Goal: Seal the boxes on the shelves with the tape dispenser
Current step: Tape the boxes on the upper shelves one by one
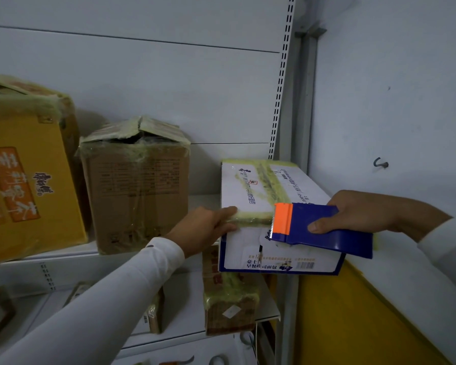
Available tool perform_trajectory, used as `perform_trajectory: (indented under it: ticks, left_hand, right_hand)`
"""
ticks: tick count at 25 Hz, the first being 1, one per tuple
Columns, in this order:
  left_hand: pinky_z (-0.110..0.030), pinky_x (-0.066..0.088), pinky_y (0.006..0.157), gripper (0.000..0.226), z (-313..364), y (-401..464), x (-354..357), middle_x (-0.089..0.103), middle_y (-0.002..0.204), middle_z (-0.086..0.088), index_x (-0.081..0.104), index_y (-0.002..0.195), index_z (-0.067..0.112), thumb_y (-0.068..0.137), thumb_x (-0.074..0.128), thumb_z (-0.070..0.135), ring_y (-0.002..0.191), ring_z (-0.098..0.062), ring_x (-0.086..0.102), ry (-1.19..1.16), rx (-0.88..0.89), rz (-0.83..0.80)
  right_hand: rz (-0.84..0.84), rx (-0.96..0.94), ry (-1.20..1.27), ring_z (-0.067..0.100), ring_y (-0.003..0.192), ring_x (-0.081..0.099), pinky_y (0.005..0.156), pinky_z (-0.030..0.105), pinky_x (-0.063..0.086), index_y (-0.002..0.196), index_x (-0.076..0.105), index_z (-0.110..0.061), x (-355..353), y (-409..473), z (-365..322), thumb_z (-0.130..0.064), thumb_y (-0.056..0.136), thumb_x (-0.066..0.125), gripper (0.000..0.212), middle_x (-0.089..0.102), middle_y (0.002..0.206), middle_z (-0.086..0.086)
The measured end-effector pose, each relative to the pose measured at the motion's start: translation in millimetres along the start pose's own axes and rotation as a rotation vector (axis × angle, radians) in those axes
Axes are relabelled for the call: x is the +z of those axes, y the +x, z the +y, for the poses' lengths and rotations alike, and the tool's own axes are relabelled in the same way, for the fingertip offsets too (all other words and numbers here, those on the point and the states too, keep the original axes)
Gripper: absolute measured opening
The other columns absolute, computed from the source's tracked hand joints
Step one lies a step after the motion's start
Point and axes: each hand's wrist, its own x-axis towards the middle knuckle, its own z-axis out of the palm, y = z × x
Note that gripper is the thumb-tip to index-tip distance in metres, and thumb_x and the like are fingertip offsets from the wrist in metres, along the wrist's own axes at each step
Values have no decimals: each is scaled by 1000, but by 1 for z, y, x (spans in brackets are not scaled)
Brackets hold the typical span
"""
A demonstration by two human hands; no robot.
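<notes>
White cardboard box (271,196) with blue edging and printed text, flat-topped and rectangular, at the right end of the upper shelf (63,255), front overhanging the shelf edge. Glossy, wrinkled yellowish tape (250,218) across its near top edge, stretched from the left hand (208,227) to the tape dispenser (319,230). Dispenser of smooth blue plastic, wedge-shaped, with an orange guard and serrated blade. Left hand with fingers extended, pressing the tape end onto the box corner; white sleeve (103,299) along the arm. Right hand (358,213) wrapped around the dispenser body, thumb underneath. Further left, a creased brown carton (137,185) with raised flaps and a yellow carton (24,180).
</notes>
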Motion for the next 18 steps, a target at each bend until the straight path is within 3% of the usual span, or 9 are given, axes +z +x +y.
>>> perform_trajectory:
  ticks: [3, 6, 7, 10, 12, 18]
  left_hand:
    - [-27, 52, 83, 57, 1, 1, -6, 68, 113, -3, 37, 144, 29, 93, 44, 53, 92, -14, 65, 51, -22, -52]
    - [-30, 52, 74, 87, 5, 10, -15, 61, 115, 3, 26, 147, 30, 77, 26, 82, 91, -15, 61, 416, 32, 169]
    - [-32, 50, 80, 94, 9, 16, -15, 57, 121, 1, 26, 148, 28, 74, 22, 86, 100, -17, 58, 427, 81, 215]
    - [-36, 33, 106, 97, 19, 32, -1, 42, 145, -6, 33, 146, 21, 74, 15, 83, 129, -24, 42, 287, 252, -29]
    - [-29, 29, 106, 93, 16, 38, 8, 43, 146, -5, 40, 142, 19, 76, 16, 80, 132, -24, 42, 176, 243, -128]
    - [-18, 17, 104, 86, -1, 43, 4, 38, 150, 2, 41, 143, 24, 76, 18, 74, 137, -18, 36, 131, 242, -165]
  right_hand:
    - [-5, -5, -2, 7, 72, 70, 59, 17, 50, 96, 66, -20, 0, 0, 0, -36, 85, 68, 20, 74, 86, -7]
    - [-11, -13, -3, 2, 67, 69, 58, 16, 49, 90, 64, -22, 1, -2, -1, -35, 87, 68, 14, 72, 79, -11]
    - [-13, -9, -7, 1, 66, 68, 58, 16, 49, 90, 64, -22, 1, -2, 0, -36, 87, 68, 14, 72, 79, -11]
    - [-25, 9, -19, 3, 70, 69, 60, 17, 50, 95, 64, -22, 2, 0, 2, -38, 87, 67, 18, 72, 89, -7]
    - [-33, -2, -10, 3, 72, 69, 60, 16, 50, 98, 64, -23, 4, 0, 2, -38, 88, 67, 18, 72, 94, -6]
    - [-18, -43, 4, 2, 61, 67, 54, 14, 47, 86, 68, -19, 2, -22, 8, -37, 87, 67, 18, 74, 78, -7]
